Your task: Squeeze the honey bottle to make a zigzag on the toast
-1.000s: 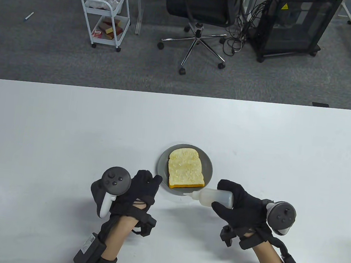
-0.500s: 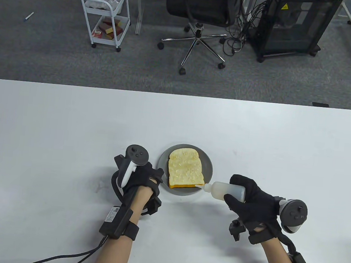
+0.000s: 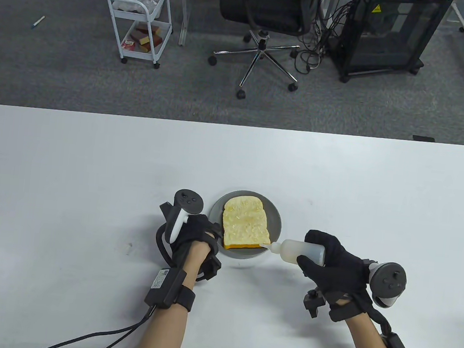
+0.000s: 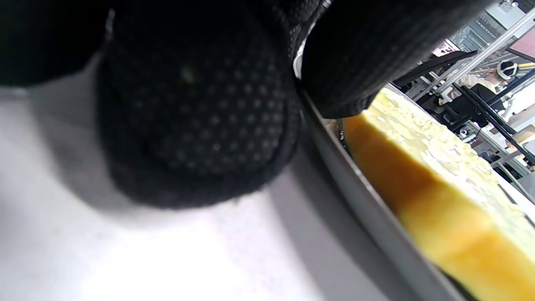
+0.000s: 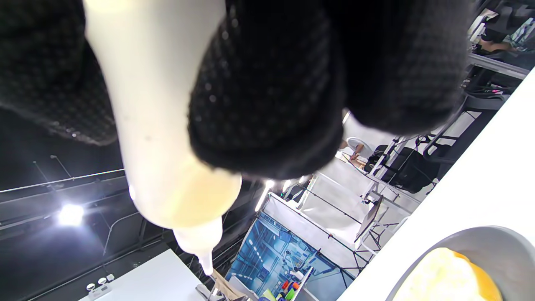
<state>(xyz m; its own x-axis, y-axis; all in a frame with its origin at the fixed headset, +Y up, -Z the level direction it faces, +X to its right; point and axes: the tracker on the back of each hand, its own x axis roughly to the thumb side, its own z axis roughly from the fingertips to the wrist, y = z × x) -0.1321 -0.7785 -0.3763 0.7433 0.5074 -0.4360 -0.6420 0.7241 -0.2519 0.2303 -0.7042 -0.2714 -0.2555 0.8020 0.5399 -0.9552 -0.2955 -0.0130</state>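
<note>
A slice of toast (image 3: 245, 223) lies on a grey plate (image 3: 274, 222) near the table's front middle. My right hand (image 3: 330, 263) grips a translucent honey bottle (image 3: 300, 251) lying nearly level, its nozzle pointing left at the toast's near right corner. The bottle also shows in the right wrist view (image 5: 163, 138), held between my gloved fingers (image 5: 267, 96). My left hand (image 3: 199, 230) rests at the plate's left rim. In the left wrist view my gloved fingers (image 4: 196, 117) touch the plate's edge (image 4: 355, 188) beside the toast (image 4: 439, 184).
The white table (image 3: 91, 167) spreads wide on both sides of the plate. Beyond its far edge stand a white cart (image 3: 137, 10), an office chair (image 3: 269, 16) and a black cabinet (image 3: 392, 29).
My left hand moved up and right to the plate's left rim. My right hand carried the bottle up and right, bringing its nozzle to the toast's near right corner, then held almost still.
</note>
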